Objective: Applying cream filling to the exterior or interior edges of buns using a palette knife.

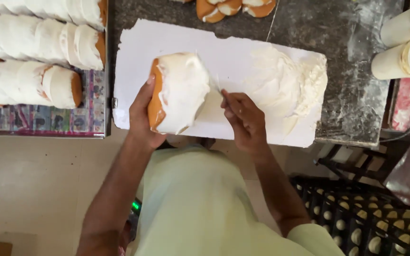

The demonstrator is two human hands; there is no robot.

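**Cream-coated bun held over the white board**

Obs. from the head view. I see the left hand [141, 116] wrapped round the brown edge of a large bun [176, 95], fingers curled tight on it, thumb on the near side. The bun sits tilted on its edge above the near-left part of the white board [134, 52], which lies on a dark, flour-dusted counter [352, 85].

The right hand [245, 118] has its fingers pinched narrowly together, fingertips just beside the bun's creamed face. It appears to hold a thin blade running toward the cream; I cannot tell for certain, the tool is nearly lost against the white.

Risks, my judgement: the grip is on a slim crust edge only, so a slick of cream under the fingers could let the bun slip and drop face-down. Pressing hard on the soft face could tear the crumb or leave the coat patchy.

Look of the bun: golden-brown crust, thick white cream over nearly the whole face, smooth with a few ridges, crust bare at the left rim.

Nearby: a cream heap [285, 85] on the board's right; a tray [96, 128] of finished creamed buns at left.
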